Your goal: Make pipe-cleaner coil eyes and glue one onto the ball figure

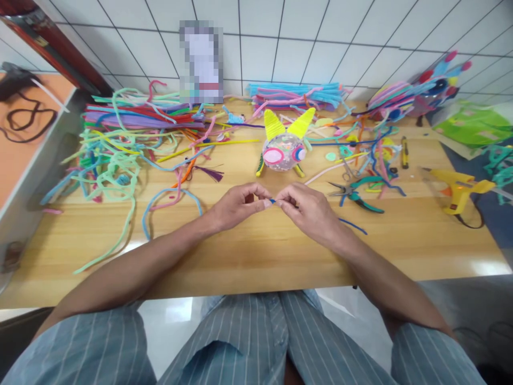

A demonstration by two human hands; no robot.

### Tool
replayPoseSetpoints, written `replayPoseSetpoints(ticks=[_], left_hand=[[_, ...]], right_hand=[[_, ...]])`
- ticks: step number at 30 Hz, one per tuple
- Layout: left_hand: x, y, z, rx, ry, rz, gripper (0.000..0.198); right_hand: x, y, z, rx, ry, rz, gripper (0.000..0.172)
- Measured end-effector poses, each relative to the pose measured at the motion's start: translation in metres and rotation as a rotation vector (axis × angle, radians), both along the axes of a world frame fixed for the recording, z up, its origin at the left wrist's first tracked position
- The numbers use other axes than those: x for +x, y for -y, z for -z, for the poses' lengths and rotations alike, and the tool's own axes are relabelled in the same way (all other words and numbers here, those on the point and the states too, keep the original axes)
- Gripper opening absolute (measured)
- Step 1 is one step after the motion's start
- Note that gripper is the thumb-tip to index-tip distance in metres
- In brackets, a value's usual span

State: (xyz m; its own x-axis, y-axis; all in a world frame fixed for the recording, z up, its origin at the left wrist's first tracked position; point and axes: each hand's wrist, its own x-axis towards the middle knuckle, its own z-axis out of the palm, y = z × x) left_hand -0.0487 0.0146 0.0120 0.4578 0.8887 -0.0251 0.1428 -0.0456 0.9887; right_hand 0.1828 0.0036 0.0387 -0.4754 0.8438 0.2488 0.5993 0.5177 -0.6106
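My left hand (pixel 236 204) and my right hand (pixel 308 209) meet over the middle of the wooden table (pixel 256 251). Both pinch a thin blue pipe cleaner (pixel 273 201) between their fingertips. Its free end trails out from under my right wrist (pixel 355 226). Just beyond my hands stands a small pipe-cleaner animal (pixel 284 148) with yellow ears and pink eyes.
A large tangle of coloured pipe cleaners (pixel 128 139) covers the left and back of the table. Green-handled pliers (pixel 355 193) and scissors (pixel 349 172) lie to the right. A yellow glue gun (pixel 459 190) rests at the right edge, beside finished pipe-cleaner pieces (pixel 412 93).
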Motion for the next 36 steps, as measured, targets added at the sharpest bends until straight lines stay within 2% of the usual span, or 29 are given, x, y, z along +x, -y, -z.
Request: replayPoseSetpoints(ticks=[5, 13, 15, 17, 21, 25, 28, 31, 36], left_hand=[[0.001, 0.003, -0.003, 0.009, -0.024, 0.002, 0.025], [0.022, 0.022, -0.003, -0.329, 0.379, -0.285, 0.038], [0.026, 0.025, -0.002, -0.373, 0.442, -0.319, 0.042], [0.026, 0.023, -0.002, -0.396, 0.462, -0.297, 0.043], [0.014, 0.011, -0.003, -0.318, 0.373, -0.145, 0.043], [0.002, 0.002, -0.001, -0.099, 0.157, -0.033, 0.035], [0.001, 0.003, -0.001, -0.025, 0.082, 0.007, 0.035], [0.004, 0.008, -0.004, -0.011, 0.140, -0.047, 0.038], [0.013, 0.021, -0.007, -0.104, 0.325, -0.256, 0.041]], right_hand=[[-0.003, 0.002, 0.000, -0.001, -0.006, -0.017, 0.011], [-0.024, 0.010, 0.001, -0.183, -0.246, 0.165, 0.009], [-0.029, 0.011, 0.003, -0.258, -0.312, 0.184, 0.012], [-0.029, 0.009, 0.004, -0.325, -0.348, 0.188, 0.013], [-0.021, 0.005, -0.003, -0.333, -0.284, 0.180, 0.011], [-0.015, 0.006, -0.014, -0.221, -0.123, 0.114, 0.007], [-0.014, 0.007, -0.020, -0.134, -0.044, 0.080, 0.007], [-0.016, 0.008, -0.021, -0.112, -0.044, 0.094, 0.008], [-0.032, 0.013, -0.008, -0.175, -0.233, 0.215, 0.013]])
